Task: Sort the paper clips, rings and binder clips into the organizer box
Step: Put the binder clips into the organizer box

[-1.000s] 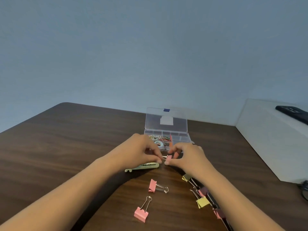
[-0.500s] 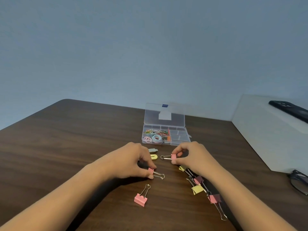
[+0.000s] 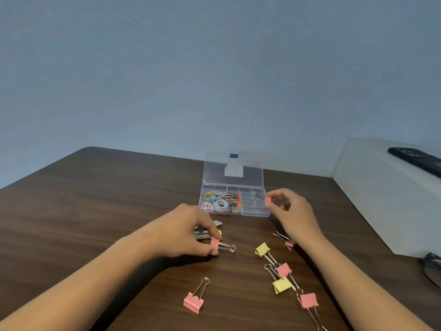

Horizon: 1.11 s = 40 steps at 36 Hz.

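Left hand (image 3: pixel 188 231) low over the table (image 3: pixel 100 211), thumb and fingers pinched shut on a pink binder clip (image 3: pixel 215 243) with its wire handles running off to the right, well short of the organizer box (image 3: pixel 235 203). Right hand (image 3: pixel 286 211) nearer, at the box's right end, pinched on another small pink clip (image 3: pixel 267 199) whose handles point left over the bare right-hand compartments, so probably next to drop. No legible writing; only a blue tab (image 3: pixel 233 155) and a blank pale sticker (image 3: pixel 233 170) on the lid.
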{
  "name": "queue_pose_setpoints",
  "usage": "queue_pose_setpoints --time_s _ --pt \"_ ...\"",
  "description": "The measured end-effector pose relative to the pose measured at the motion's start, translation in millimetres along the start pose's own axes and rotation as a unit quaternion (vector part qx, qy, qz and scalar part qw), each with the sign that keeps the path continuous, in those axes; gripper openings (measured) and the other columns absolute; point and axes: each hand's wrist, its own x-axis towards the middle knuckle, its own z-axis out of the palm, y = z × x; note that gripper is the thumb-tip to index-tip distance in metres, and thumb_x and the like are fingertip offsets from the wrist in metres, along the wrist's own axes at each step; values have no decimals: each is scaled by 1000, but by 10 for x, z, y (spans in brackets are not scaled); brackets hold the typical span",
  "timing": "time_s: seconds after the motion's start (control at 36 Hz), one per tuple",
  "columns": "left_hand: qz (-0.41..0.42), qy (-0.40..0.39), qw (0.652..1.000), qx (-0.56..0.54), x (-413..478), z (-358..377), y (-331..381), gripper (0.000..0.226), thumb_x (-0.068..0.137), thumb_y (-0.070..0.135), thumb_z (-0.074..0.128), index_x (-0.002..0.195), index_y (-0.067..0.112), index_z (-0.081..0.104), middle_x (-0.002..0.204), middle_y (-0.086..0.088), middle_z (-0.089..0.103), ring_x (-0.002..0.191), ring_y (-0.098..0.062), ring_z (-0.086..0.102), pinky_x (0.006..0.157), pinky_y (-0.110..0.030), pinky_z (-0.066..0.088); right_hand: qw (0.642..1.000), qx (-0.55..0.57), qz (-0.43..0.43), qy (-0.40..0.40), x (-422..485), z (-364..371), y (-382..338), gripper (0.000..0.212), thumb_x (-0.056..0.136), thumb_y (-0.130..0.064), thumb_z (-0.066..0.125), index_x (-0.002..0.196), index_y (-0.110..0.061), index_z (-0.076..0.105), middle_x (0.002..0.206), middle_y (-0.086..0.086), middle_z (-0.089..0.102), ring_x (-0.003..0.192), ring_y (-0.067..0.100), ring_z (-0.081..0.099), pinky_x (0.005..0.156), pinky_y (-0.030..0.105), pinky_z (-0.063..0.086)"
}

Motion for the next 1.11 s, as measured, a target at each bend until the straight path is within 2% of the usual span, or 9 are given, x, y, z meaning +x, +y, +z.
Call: queue_pose_setpoints --time_s 0.14,0.28,0.53,0.61,0.69,0.75,0.92,1.03,1.11 --pt "8 91 995 -27 271 -77 119 25 79 45 72 103 37 73 98 23 67 93 7 56 76 -9 45 1000 0 -9 -23 20 42 74 11 90 -35 63 101 -32 66 97 -17 64 84 6 57 63 15 40" --pt "-26 149 988 -26 662 -39 219 16 81 40 71 97 36 71 93 21 66 87 1 58 70 -12 41 999 34 -7 -24 26 1 133 8 89 -31 66 97 -32 66 92 -13 65 79 9 58 65 17 43" --pt "-21 110 994 9 980 186 222 16 82 40 71 96 32 73 95 17 69 87 1 61 84 -25 55 995 84 -6 52 33 -28 169 8 89 -25 66 95 -30 66 87 -12 66 77 5 58 63 12 43" --pt "-16 123 992 29 1012 227 200 19 81 44 71 97 34 74 95 18 69 90 1 59 87 -28 54 995 92 -15 38 33 -40 173 6 89 -25 67 92 -30 67 88 -14 66 78 2 57 66 15 43" --pt "-1 143 989 47 1034 249 196 18 79 48 71 93 36 73 93 19 66 95 -2 53 87 -29 50 998 57 -20 12 21 -11 182 3 87 -34 67 88 -37 66 92 -18 66 87 5 56 77 18 39" --pt "7 147 988 53 1038 260 182 18 78 50 71 91 37 72 94 20 65 97 -3 49 86 -30 47 1000 12 -11 13 8 -4 164 2 87 -38 66 87 -40 65 95 -20 63 97 6 51 77 17 28" --pt "14 147 989 26 1035 271 95 20 76 52 71 91 39 72 94 21 62 97 -2 45 85 -28 43 999 -37 -1 0 -38 -14 94 5 87 -40 66 88 -44 65 98 -21 52 105 8 39 76 25 26" --pt "4 149 989 -5 1030 280 93 23 74 48 75 92 36 65 95 17 59 94 -1 49 79 -20 40 998 -59 11 -12 -51 -6 96 5 86 -42 66 87 -47 64 101 -20 46 109 8 28 89 32 27" --pt "11 150 988 -26 1030 287 83 33 73 48 76 96 37 54 91 17 62 92 1 50 75 -18 38 997 -78 -5 -12 -65 -1 92 7 87 -41 65 87 -48 63 96 -32 35 96 -2 16 102 38 26"
